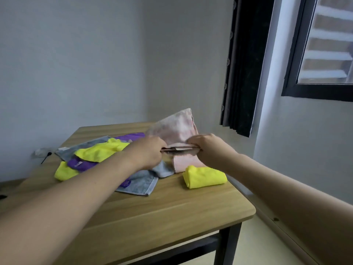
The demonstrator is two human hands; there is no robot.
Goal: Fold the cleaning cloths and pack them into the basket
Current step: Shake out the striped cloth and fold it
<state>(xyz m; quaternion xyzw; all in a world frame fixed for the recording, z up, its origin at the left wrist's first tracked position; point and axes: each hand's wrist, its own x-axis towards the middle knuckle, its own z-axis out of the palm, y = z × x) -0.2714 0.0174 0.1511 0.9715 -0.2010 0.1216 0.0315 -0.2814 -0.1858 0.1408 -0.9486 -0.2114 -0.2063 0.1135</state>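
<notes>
The desk point(152, 213) carries an unfolded cloth pile point(99, 155) and one folded yellow cloth point(205, 176), set apart as finished. Left hand point(150, 153) and right hand point(208, 148) each pinch the pink cloth point(175, 129) along its fold line, likely to crease it. No basket is visible.

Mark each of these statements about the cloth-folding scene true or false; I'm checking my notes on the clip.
1. Both hands, left hand and right hand, grip the pink cloth. True.
2. A folded yellow cloth lies on the table. True.
3. The basket stands beside the yellow cloth. False: no basket is in view.
4. The pink cloth lies flat on the table. False: part of it stands up above the hands.
</notes>
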